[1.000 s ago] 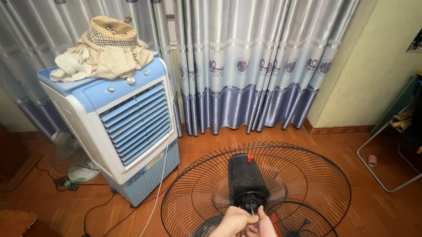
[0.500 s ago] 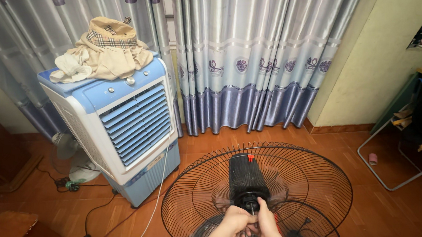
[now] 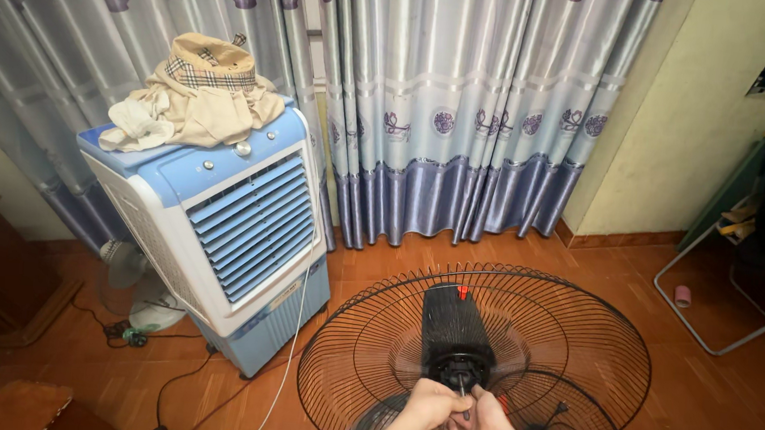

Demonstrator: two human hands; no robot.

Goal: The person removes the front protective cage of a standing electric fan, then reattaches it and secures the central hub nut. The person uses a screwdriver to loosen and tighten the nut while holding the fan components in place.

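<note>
A black wire fan guard [image 3: 571, 345] stands in front of me, with the black fan motor [image 3: 452, 328] at its centre and a thin metal shaft [image 3: 462, 389] sticking out toward me. My left hand [image 3: 427, 407] and my right hand [image 3: 489, 424] are pressed together just below the motor hub, fingers closed around the shaft's end. What sits between the fingers is hidden. A second round guard [image 3: 593, 418] lies lower right behind the first.
A blue and white air cooler [image 3: 220, 231] stands at left with a beige hat and cloth [image 3: 198, 94] on top. Cables [image 3: 209, 391] trail on the wooden floor. Curtains [image 3: 443, 111] hang behind. A metal chair frame [image 3: 717, 301] is at right.
Both hands have shifted slightly at the shaft, the right hand closing in beside the left. The fan guard stays in place.
</note>
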